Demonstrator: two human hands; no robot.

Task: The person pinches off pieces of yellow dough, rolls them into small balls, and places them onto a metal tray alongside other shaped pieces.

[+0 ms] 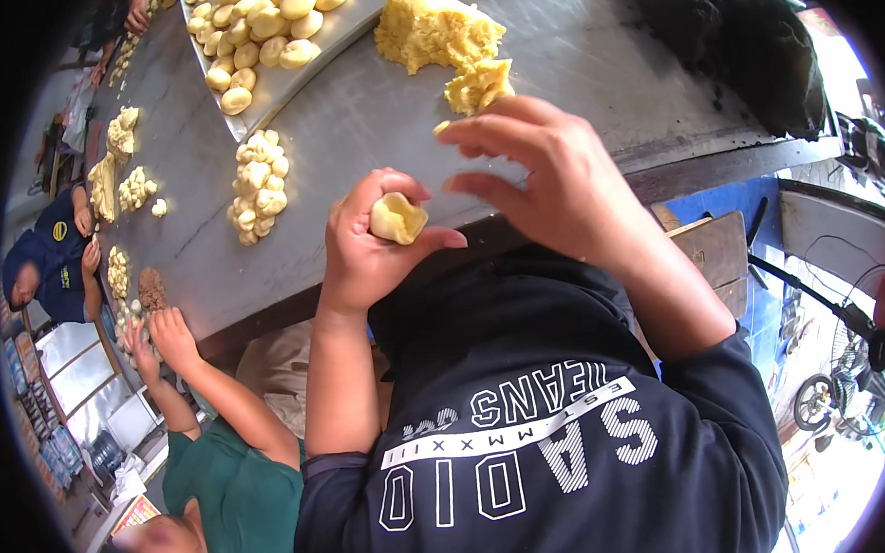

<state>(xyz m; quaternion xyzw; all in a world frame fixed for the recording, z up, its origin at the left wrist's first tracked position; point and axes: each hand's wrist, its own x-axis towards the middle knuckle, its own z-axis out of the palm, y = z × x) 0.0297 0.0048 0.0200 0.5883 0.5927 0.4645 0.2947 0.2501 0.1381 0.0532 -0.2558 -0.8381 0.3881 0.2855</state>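
Observation:
A small cup of pale dough (398,218) sits in my left hand (349,244), whose fingers and thumb curl around it. Its opening faces up, with a hollow in the middle. To its right, my right hand (558,168) hovers above the table's edge, thumb and fingers apart. A yellow speck shows at one of its fingertips; whether it is a bit of filling I cannot tell. Beyond that hand lies a large crumbly yellow mass (433,32), with a smaller broken-off lump (478,86) beside it. A heap of small dough pieces (258,187) rests left of my left hand.
A metal tray (291,88) of round dough balls (266,22) stands at the far left. More dough heaps (121,134) line the grey table (195,239). A person in green (235,484) works close on my left, another in dark blue (58,253) across. Black fabric (733,53) lies far right.

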